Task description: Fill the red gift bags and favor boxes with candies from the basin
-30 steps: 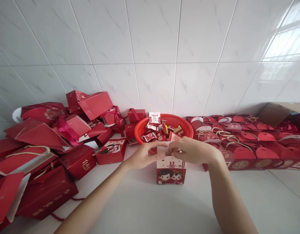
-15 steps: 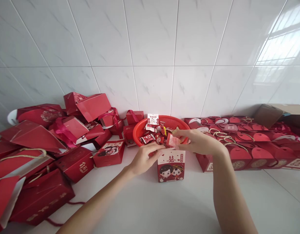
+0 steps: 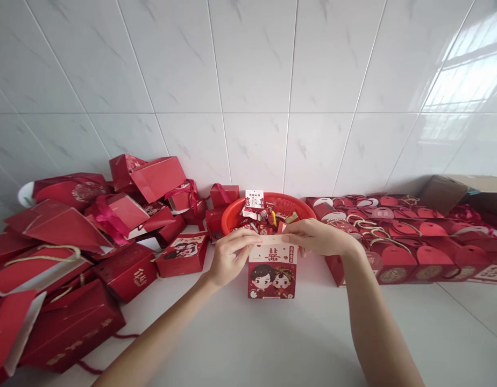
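Observation:
A red and white gift box (image 3: 271,280) with two cartoon figures stands upright on the white table. My left hand (image 3: 232,255) pinches the left end of its top edge, thumb in front and fingers behind. At the right end of the same edge, my right hand (image 3: 315,236) grips the box with its fingers bent over the top. Just behind the box sits a red plastic basket (image 3: 299,204) holding wrapped candies (image 3: 268,215) and a white printed packet (image 3: 254,199). The inside of the box is hidden from view.
Red gift boxes (image 3: 111,269) lie in a loose pile on the left, some with ribbons or cord handles. Rows of red boxes (image 3: 426,255) stand at the right, beside a brown cardboard carton (image 3: 446,193). A tiled wall (image 3: 256,150) rises behind.
The gift box's top panel has come up between my hands, and the box has shifted slightly left. My right hand has moved to its top edge; the red piece near its fingers is hidden now.

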